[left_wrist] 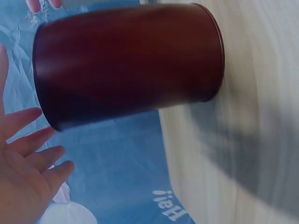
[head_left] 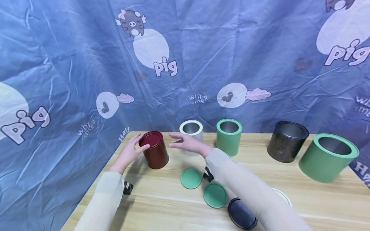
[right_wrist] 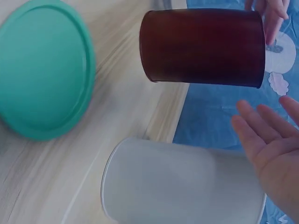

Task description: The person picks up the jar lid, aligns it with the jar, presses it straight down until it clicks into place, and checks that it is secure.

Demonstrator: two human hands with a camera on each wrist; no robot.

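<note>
A dark red can (head_left: 156, 155) with a red lid (head_left: 151, 139) on its top stands upright near the left back of the table. Beside its upper left edge is my left hand (head_left: 130, 150), fingers spread and relaxed; whether they touch the rim I cannot tell. My right hand (head_left: 189, 143) reaches left in the air with its fingers extended, partly covering the white can (head_left: 193, 134), which has an open top. In the right wrist view that hand's palm (right_wrist: 280, 163) shows nothing held. A gap separates it from the red can (right_wrist: 203, 46).
Open cans stand along the back: a green can (head_left: 229, 141), a black can (head_left: 286, 144) and a wider green can (head_left: 325, 160). Loose lids lie in front: a small green lid (head_left: 191, 178), a larger green lid (head_left: 215, 195), a black lid (head_left: 241, 214) and a partly hidden white lid (head_left: 284, 196).
</note>
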